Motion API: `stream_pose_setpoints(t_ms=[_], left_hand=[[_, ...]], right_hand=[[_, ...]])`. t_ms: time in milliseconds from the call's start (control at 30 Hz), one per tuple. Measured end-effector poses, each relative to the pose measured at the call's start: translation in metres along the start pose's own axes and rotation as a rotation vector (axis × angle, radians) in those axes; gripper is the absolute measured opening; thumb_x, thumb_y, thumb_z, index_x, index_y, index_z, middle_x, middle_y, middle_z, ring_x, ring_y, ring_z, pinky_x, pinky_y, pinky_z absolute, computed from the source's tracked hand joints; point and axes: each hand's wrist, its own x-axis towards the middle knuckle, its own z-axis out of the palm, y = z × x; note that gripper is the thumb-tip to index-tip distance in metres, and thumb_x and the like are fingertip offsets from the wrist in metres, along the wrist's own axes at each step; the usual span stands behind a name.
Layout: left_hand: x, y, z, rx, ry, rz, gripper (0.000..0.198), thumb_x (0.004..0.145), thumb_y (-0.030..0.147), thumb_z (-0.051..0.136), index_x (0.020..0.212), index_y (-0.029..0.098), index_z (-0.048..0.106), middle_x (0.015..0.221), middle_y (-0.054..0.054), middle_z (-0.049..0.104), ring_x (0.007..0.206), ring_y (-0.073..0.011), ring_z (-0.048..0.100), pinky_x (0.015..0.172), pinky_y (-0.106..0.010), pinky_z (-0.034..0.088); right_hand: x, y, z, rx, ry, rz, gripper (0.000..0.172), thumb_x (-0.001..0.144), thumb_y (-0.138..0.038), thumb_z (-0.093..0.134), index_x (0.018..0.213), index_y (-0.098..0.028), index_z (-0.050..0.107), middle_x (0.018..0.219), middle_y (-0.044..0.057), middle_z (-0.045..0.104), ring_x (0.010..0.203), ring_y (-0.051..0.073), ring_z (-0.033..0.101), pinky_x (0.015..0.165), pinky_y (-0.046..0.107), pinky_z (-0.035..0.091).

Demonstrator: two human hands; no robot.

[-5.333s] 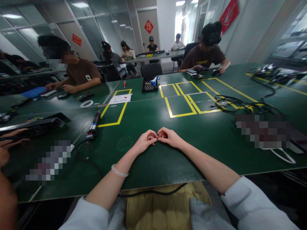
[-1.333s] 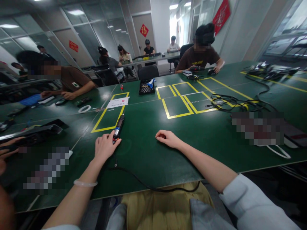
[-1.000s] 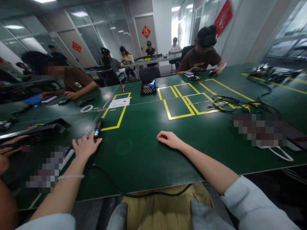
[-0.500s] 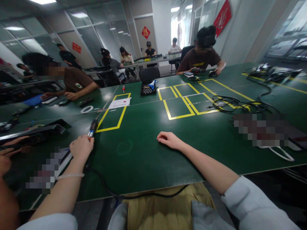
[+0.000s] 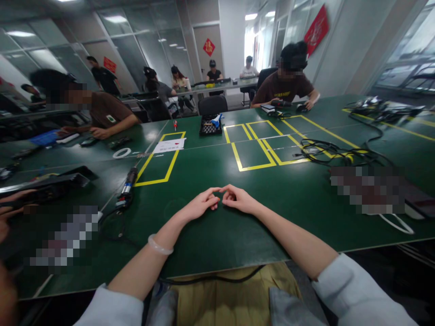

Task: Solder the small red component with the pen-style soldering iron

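While the corded cylindrical tool (image 5: 129, 182) is slanting away, the nearer left hand (image 5: 201, 204) and right hand (image 5: 239, 199) are meeting fingertips rightward of it, any grip unclear.

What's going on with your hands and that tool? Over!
Left hand and right hand close together, grip unclear. Black-and-silver tool lying to their left, unheld. Black cables heaped off right, away from both hands.
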Motion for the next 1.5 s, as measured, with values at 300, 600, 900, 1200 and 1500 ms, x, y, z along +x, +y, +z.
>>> stream_pose_setpoints(t_ms=[300, 600, 900, 1200, 1500], left_hand=[[-0.002, -0.018, 0.012, -0.108, 0.032, 0.052, 0.058, 0.092, 0.045, 0.044, 0.141, 0.013, 0.037, 0.078, -0.003, 0.061, 0.071, -0.0134, 0.056, 0.072, -0.028, 0.044], [-0.001, -0.024, 0.013, -0.063, 0.154, 0.027, 0.037, 0.091, 0.047, 0.044, 0.103, 0.014, 0.056, 0.078, -0.003, 0.062, 0.063, -0.0113, 0.055, 0.059, -0.024, 0.041], [-0.004, -0.027, 0.016, -0.066, 0.134, 0.050, 0.032, 0.084, 0.044, 0.058, 0.098, 0.015, 0.056, 0.084, -0.005, 0.064, 0.072, -0.0126, 0.057, 0.070, -0.027, 0.046], [-0.004, -0.027, 0.017, -0.052, 0.170, 0.062, 0.031, 0.078, 0.039, 0.066, 0.095, 0.016, 0.056, 0.081, 0.000, 0.057, 0.066, -0.0088, 0.050, 0.062, -0.022, 0.040], [-0.005, -0.024, 0.017, -0.058, 0.182, 0.061, 0.030, 0.080, 0.041, 0.063, 0.096, 0.016, 0.057, 0.085, -0.003, 0.058, 0.075, -0.0120, 0.054, 0.069, -0.025, 0.043]], right_hand=[[0.001, -0.003, 0.005, 0.008, -0.064, -0.036, 0.029, 0.085, -0.043, 0.061, 0.093, -0.015, 0.058, 0.079, 0.003, 0.065, 0.067, 0.012, 0.056, 0.065, 0.024, 0.045], [0.000, -0.002, 0.005, -0.027, 0.006, 0.001, 0.028, 0.086, -0.042, 0.060, 0.097, -0.016, 0.056, 0.074, 0.000, 0.062, 0.063, 0.011, 0.054, 0.059, 0.022, 0.042], [0.001, 0.000, 0.005, -0.057, 0.031, -0.002, 0.024, 0.086, -0.036, 0.059, 0.099, -0.016, 0.054, 0.077, 0.000, 0.062, 0.063, 0.010, 0.054, 0.060, 0.022, 0.042], [0.000, -0.005, 0.004, -0.113, 0.052, -0.015, 0.017, 0.086, -0.032, 0.057, 0.088, -0.016, 0.058, 0.073, -0.001, 0.057, 0.065, 0.011, 0.051, 0.061, 0.022, 0.040], [0.002, -0.001, 0.003, -0.156, 0.051, -0.024, 0.016, 0.082, -0.025, 0.061, 0.094, -0.016, 0.059, 0.072, -0.002, 0.058, 0.061, 0.010, 0.050, 0.059, 0.022, 0.041]])
